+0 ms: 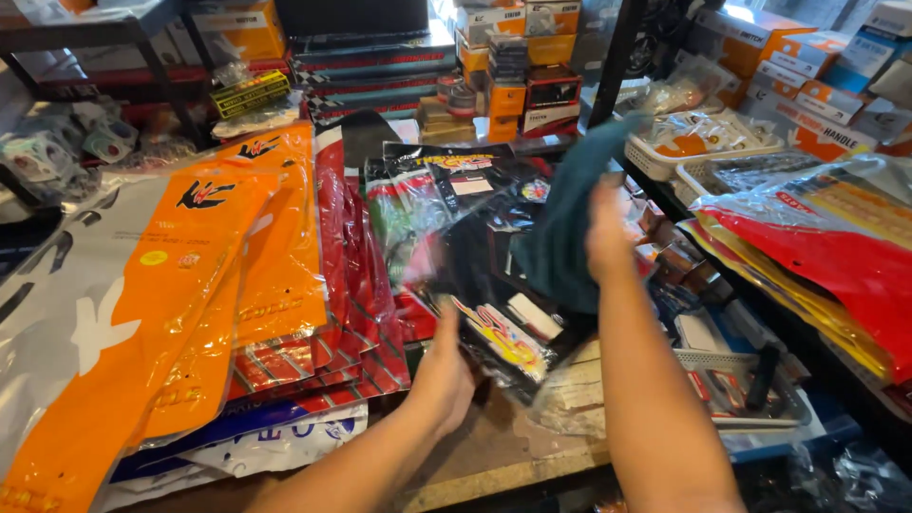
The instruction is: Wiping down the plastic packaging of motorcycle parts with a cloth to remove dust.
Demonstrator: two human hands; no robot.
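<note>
**A:** What does each hand hold?

**B:** The left hand (445, 366) grips the lower edge of a black plastic packet (475, 256), fingers hidden behind the film and thumb side towards the camera. The right hand (608, 228) is closed on a dark teal cloth (568, 214), which it presses against the packet's upper right part. Motion blur hides how tightly either hand is shut.

**A:** How would the packet likely handle?

**B:** Judged light and floppy: the clear film bows and glares, so it is probably slick. The grip at the bottom edge leaves the sheet above it unsupported; a hold nearer the stiffer printed card inside would steady it.

**A:** And the cloth?

**B:** Soft and limp. It bunches at the fingers and hangs in folds below and to the left of the hand.

**A:** How does the packet look?

**B:** Glossy and mostly black, with a yellow-and-red emblem just above the left hand and a pale label near its top.

**A:** Where is it?

**B:** Lifted, tilted, over the wooden bench (494, 465). Left of the left hand lie red packets (356, 285) and orange packets (190, 304); right of the right hand, a white basket (736, 366) and a red-and-yellow bag (826, 266).
</note>
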